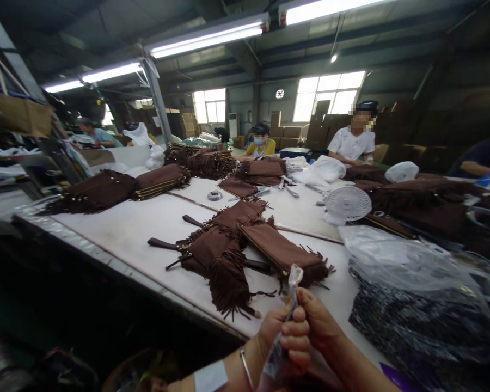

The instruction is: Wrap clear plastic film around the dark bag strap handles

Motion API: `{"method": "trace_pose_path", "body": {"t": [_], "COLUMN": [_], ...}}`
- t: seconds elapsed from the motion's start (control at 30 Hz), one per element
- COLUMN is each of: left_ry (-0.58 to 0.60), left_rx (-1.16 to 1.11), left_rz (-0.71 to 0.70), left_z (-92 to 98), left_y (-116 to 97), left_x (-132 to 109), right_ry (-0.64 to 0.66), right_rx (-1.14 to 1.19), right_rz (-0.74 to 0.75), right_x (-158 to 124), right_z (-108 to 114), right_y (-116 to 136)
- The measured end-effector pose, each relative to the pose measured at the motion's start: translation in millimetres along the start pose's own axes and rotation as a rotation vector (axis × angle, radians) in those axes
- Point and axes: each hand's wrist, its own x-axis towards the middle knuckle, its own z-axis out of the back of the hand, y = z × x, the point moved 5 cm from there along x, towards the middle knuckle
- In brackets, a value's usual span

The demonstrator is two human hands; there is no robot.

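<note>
A narrow clear plastic bag (274,356) stands upright between my hands, its top end bunched. Something greyish shows inside it, too blurred to name. My left hand (286,337), with a metal bangle at the wrist, wraps its fingers round the bag. Higher up, my right hand (316,313) pinches the bag near its top. Just beyond my hands lies a brown pouch (283,245) with a gold zip. Beside it, brown fringed bags (216,245) with dark straps lie in an overlapping heap on the white table (147,239).
A white fan (347,204) stands at the right. Closer in, a large clear bag of dark items (412,305) covers the table's right side. Stacks of brown bags (161,179) line the far left. A roll of grey strap (214,195) lies mid-table. Several people sit or stand beyond.
</note>
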Motion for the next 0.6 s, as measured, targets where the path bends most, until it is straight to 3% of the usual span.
{"method": "trace_pose_path", "body": {"t": [0.17, 0.3, 0.4, 0.47, 0.6], "left_ry": [-0.335, -0.532, -0.705, -0.671, -0.444], "left_rx": [0.831, 1.46, 1.725, 1.803, 1.928], "left_rz": [-0.017, -0.333, -0.577, -0.579, -0.399], "left_z": [15.6, 11.2, 10.8, 14.4, 17.0], "left_y": [-15.6, -63.4, -96.2, -102.3, -91.7], "left_x": [-5.5, -9.1, 3.5, 23.8, 63.3], "right_ry": [-0.049, -0.211, -0.372, -0.396, -0.33], "right_rx": [-0.012, 0.071, 0.098, 0.043, -0.269], "right_rz": [-0.062, -0.108, -0.13, -0.086, 0.141], "right_x": [0.3, 10.2, 14.0, 15.1, 22.8], "right_z": [20.8, 37.6, 45.9, 44.9, 35.9], "right_y": [11.2, 25.9, 28.3, 30.2, 50.5]}}
